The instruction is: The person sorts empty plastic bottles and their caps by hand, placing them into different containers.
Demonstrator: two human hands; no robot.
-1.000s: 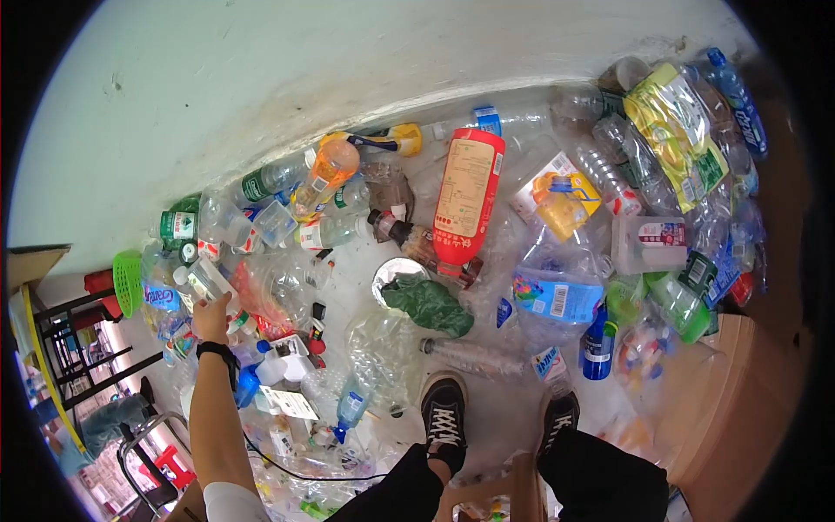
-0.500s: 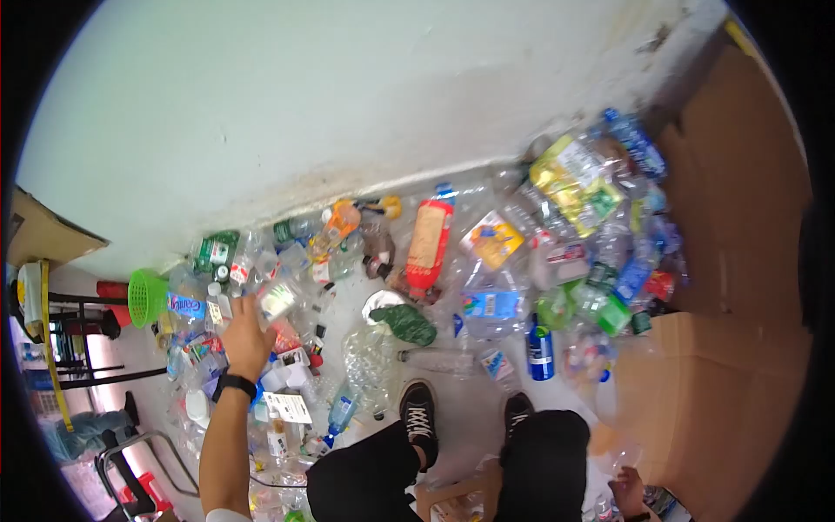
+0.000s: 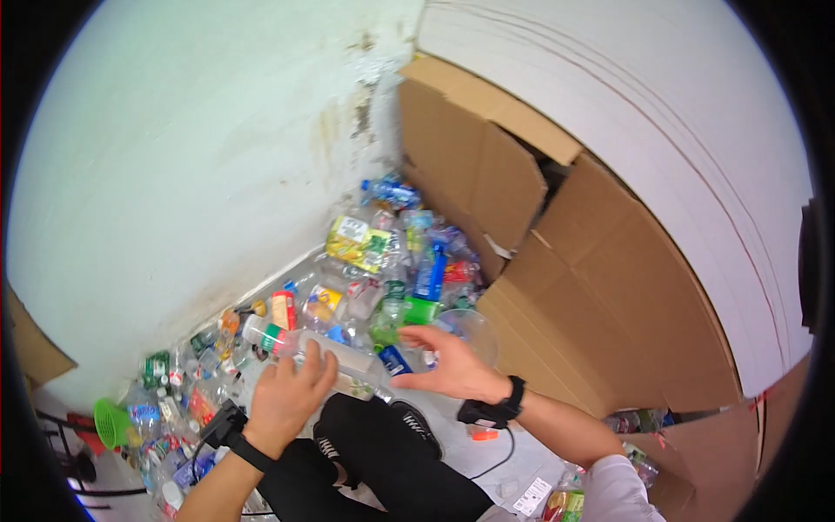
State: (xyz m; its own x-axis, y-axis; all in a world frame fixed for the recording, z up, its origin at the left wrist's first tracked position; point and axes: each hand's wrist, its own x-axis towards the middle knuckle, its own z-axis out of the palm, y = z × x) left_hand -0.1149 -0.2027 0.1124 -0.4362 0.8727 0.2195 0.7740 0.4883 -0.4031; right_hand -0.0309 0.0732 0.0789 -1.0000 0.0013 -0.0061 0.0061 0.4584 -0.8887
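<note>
A clear plastic bottle (image 3: 348,355) with a green and red band near its white-capped end lies slantwise in front of me. My left hand (image 3: 294,396) is on its near side, fingers bent against it. At the bottle's other end, my right hand (image 3: 452,365) has thumb and fingers spread apart, with nothing gripped between them. Just behind the right hand is a clear round plastic piece (image 3: 477,332). Both wrists wear black bands with devices.
Plastic bottles (image 3: 374,248) are heaped along the wall to the corner. Large cardboard sheets (image 3: 600,287) stand at the right. A green basket (image 3: 111,423) is at the far left. My legs (image 3: 374,457) are below, and a white label (image 3: 532,496) lies near the bottom.
The view has turned toward the corner and cardboard. My left hand has left the pile at the left and is now at the clear bottle. My right hand has come up from the bottom right edge.
</note>
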